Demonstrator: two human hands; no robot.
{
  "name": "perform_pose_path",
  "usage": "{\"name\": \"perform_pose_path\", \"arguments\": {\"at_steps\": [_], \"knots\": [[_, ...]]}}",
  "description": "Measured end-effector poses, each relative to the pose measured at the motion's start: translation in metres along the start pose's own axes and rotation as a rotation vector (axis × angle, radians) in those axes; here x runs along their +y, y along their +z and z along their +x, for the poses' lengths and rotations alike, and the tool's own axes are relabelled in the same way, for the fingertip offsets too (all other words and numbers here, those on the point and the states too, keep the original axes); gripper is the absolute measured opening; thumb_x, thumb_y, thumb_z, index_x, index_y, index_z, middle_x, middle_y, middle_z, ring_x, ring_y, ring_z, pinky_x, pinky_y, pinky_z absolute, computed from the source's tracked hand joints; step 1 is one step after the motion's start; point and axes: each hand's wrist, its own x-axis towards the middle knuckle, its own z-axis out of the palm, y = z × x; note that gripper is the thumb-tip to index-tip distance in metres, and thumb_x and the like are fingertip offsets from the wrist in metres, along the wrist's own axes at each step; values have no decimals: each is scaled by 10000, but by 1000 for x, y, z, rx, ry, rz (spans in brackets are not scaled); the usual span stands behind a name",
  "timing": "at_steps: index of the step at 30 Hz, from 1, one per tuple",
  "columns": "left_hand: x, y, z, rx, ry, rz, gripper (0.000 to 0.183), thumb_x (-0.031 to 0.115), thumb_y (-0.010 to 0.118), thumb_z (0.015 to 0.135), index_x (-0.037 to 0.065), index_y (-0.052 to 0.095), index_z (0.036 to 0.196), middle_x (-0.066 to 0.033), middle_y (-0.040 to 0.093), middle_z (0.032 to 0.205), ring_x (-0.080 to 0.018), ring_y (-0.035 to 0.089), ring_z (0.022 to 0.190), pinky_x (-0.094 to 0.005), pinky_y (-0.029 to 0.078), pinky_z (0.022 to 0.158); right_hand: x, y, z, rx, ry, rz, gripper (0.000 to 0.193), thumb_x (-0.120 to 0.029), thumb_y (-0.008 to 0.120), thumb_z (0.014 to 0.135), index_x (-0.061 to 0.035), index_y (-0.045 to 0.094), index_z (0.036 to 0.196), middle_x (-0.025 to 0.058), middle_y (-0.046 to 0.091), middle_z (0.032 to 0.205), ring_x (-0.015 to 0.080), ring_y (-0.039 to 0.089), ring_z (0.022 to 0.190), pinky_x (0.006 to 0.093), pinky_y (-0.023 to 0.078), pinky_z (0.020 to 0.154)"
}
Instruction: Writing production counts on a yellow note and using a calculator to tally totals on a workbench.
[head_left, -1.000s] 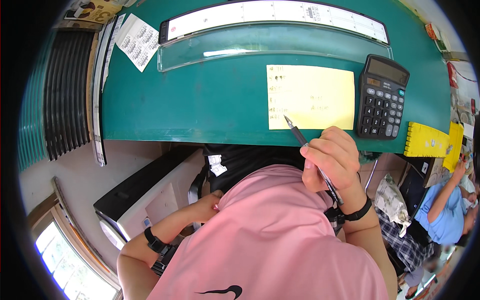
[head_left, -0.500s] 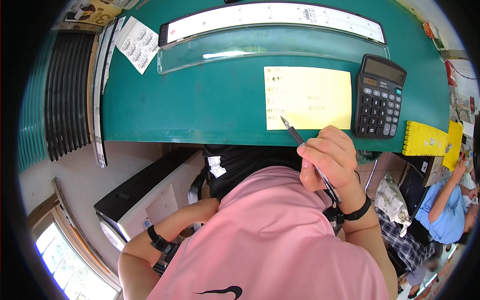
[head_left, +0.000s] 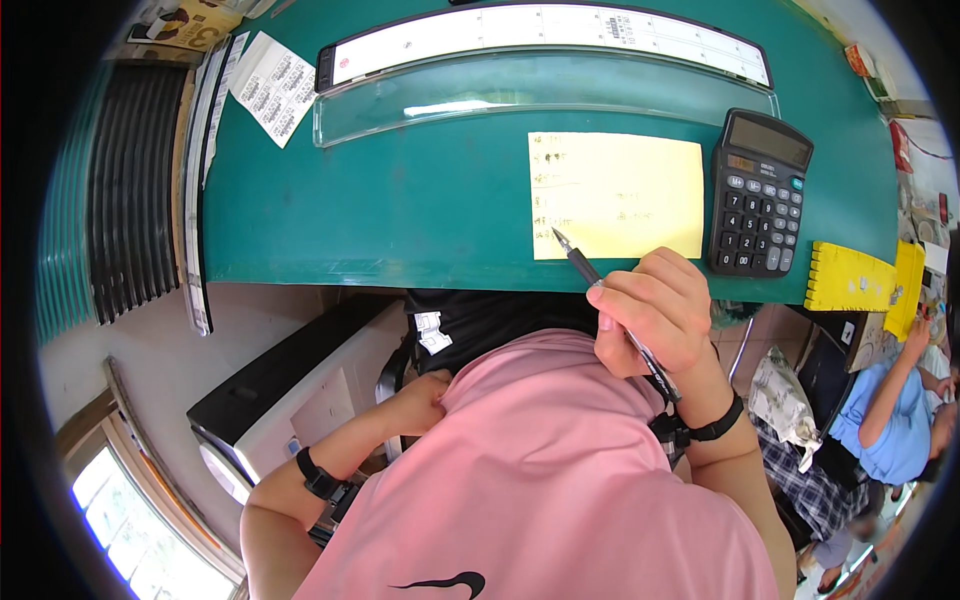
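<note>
My right hand [head_left: 655, 315] is closed round a black-and-clear pen [head_left: 580, 264], its tip pointing up-left over the lower left of a yellow sheet of paper [head_left: 650, 180]. Handwriting stands on that sheet in several short lines. Whether the tip touches the paper, I cannot tell. Down at my waist, my left hand [head_left: 420, 402] is curled against the gathered hem of my pink shirt [head_left: 560, 440], fingertips partly hidden by the cloth. A black calculator [head_left: 758, 195] lies just right of the sheet.
Across the back of the green table [head_left: 370, 220] lies a long clear case [head_left: 540, 85] beside a dark-framed white strip. A printed label sheet [head_left: 275, 90] is at far left. Yellow toothed pieces [head_left: 850, 278] sit at the right edge. Another person in blue [head_left: 885, 420] is farther right.
The pen tip and my right hand have shifted slightly left. My left hand has moved up a little at the shirt hem, and more of its fingers show.
</note>
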Motion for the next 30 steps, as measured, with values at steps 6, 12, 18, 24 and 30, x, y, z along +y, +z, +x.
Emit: {"name": "perform_pose_path", "arguments": {"at_steps": [6, 12, 18, 24, 30], "knots": [[4, -5, 3, -188, -163, 307, 437, 305, 799, 811, -53, 757, 1058, -270, 693, 1156, -451, 632, 1170, -474, 526, 971, 0, 1, -2, 7, 4, -8, 405, -28, 644, 516, -20, 702, 917, 43, 651, 740, 181, 472, 516, 296, 361, 504], [-4, -8, 1, -164, -141, 146, 336, 160, 747, 815, -61, 756, 1067, -249, 706, 1142, -415, 666, 1120, -420, 538, 934, 0, 0, -1, 3, -10, 0, 400, -29, 643, 519, -10, 699, 914, 45, 648, 733, 180, 470, 515, 296, 359, 506], [24, -7, 5, 89, -13, -488, 376, -5, 613, 833, 13, 742, 1186, -146, 708, 1004, -245, 677, 970, -347, 521, 902, 0, 1, 0, 3, -7, -2, 402, -35, 645, 518, -9, 698, 915, 43, 645, 730, 181, 465, 517, 298, 356, 507], [22, -10, -1, -20, -305, -193, 383, 25, 596, 841, 13, 722, 1202, -159, 737, 1026, -246, 703, 959, -376, 537, 842, 0, 0, -1, 18, -16, 9, 395, -36, 650, 532, -10, 697, 923, 44, 644, 731, 182, 466, 515, 298, 356, 508], [27, -3, -11, 157, -29, -16, 335, 33, 605, 830, -11, 694, 1150, -218, 728, 1030, -329, 716, 964, -427, 550, 821, -1, -1, 1, 9, 1, 3, 378, -28, 653, 547, -12, 693, 923, 42, 638, 726, 184, 477, 524, 295, 369, 512]]}}
